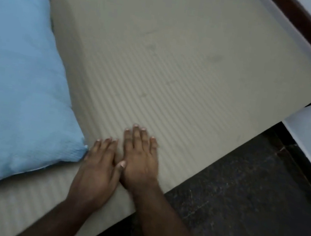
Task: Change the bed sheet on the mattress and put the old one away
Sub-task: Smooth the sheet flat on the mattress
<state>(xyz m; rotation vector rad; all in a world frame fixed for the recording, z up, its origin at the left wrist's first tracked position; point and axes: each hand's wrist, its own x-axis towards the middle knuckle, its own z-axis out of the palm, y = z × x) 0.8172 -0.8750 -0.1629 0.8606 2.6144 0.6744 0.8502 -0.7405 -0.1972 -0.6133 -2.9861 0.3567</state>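
Where both flat hands press: striped bed sheet (157, 68) beneath.

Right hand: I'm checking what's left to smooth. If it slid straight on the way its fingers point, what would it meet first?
Likely nothing: ahead of the right hand lies only flat striped sheet; the blue pillow sits off to the side.

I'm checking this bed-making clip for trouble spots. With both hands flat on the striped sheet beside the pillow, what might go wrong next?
1. The left hand touches the blue pillow; smoothing may nudge it.
2. Both the left and right hand press the striped sheet near the bed's edge, so it may slide or wrinkle.
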